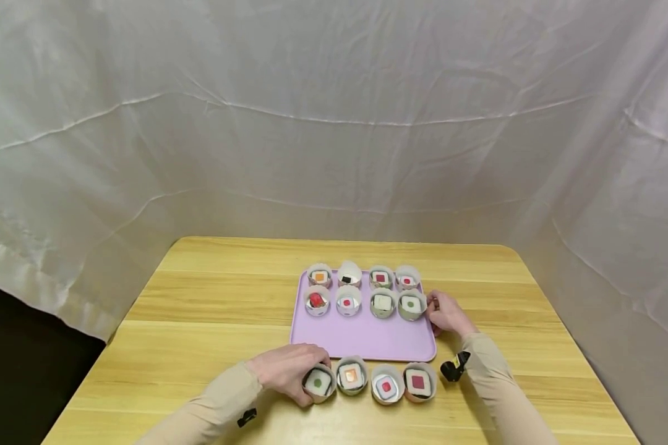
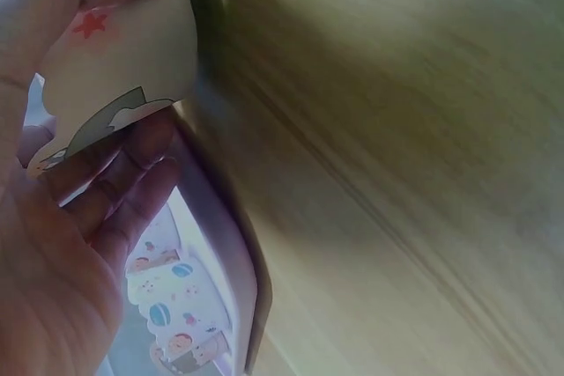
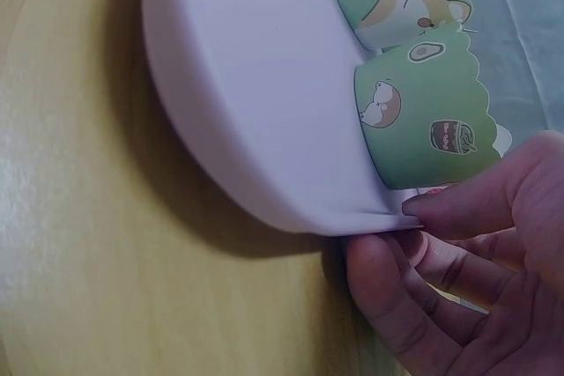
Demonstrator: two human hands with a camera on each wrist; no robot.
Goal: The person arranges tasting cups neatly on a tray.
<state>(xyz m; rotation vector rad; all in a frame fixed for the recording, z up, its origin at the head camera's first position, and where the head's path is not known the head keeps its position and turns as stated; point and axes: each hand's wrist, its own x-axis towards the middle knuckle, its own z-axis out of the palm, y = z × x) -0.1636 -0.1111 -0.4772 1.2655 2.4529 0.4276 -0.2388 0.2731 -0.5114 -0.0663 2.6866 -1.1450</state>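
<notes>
My left hand (image 1: 292, 371) grips a paper cup (image 2: 145, 46), its thumb and fingers curled round the pale wall with a red star print. Inside that cup sits a square sushi piece (image 1: 318, 382) with a green centre. The lilac tray (image 1: 345, 339) lies just beyond it, holding two rows of filled paper cups. At the tray's right edge, my right hand (image 1: 448, 313) pinches the rim, thumb on top and fingers underneath in the right wrist view. Close to that thumb stands a green cup (image 3: 423, 116) with dog and avocado prints.
Three more filled cups stand in front of the tray: one with an orange-topped piece (image 1: 351, 375), one with a small red centre (image 1: 386, 387), and one with a dark red square (image 1: 418, 382). Pale curtains (image 1: 334, 154) hang behind the wooden table (image 1: 200, 296).
</notes>
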